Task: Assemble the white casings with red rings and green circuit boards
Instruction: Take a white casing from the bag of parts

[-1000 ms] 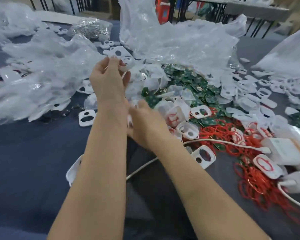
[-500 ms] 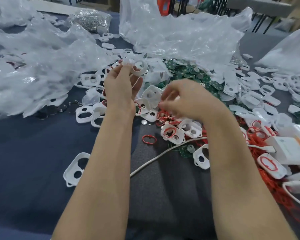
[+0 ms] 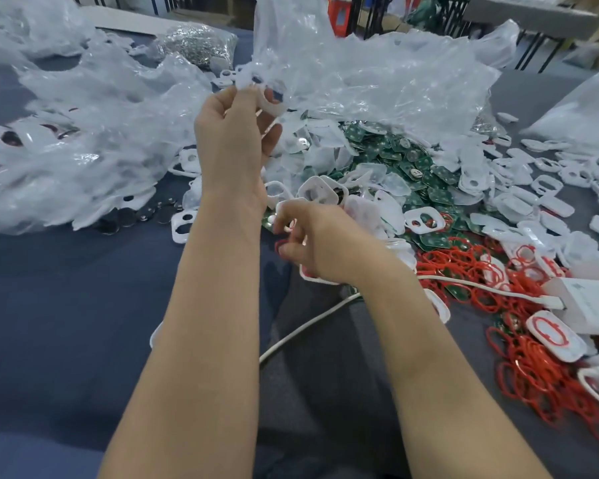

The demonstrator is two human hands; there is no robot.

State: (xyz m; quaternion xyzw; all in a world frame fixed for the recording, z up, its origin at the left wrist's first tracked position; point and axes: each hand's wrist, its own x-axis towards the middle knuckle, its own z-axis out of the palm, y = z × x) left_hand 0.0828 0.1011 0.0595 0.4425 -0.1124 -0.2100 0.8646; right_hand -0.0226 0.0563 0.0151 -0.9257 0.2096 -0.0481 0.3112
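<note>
From the head camera, we have the left hand [image 3: 234, 146] up above the table [image 3: 66, 288], fingertips pinched on the rim of a white casing [image 3: 272, 104], right against the edge of the crumpled plastic bag [image 3: 360, 74]. Down below, the right hand [image 3: 325, 247] is curled in tight over the parts, and we make out a red ring [image 3: 279, 246] nipped at its fingertips, though only a sliver of it shows.

We'd call that casing a light, stiff plastic shell, smooth enough to slip, so the rim beside the cut-outs looks like the place to take it. The ring we judge thin, soft and floppy, best held by a short stretch and pressed round bit by bit.

Supplies sit to the right: the heap of loose red rings [image 3: 463, 267], and beyond it the green circuit boards [image 3: 419, 160], small flat pieces we'd take by their edges. A white cable [image 3: 301, 326] runs under the right forearm.
</note>
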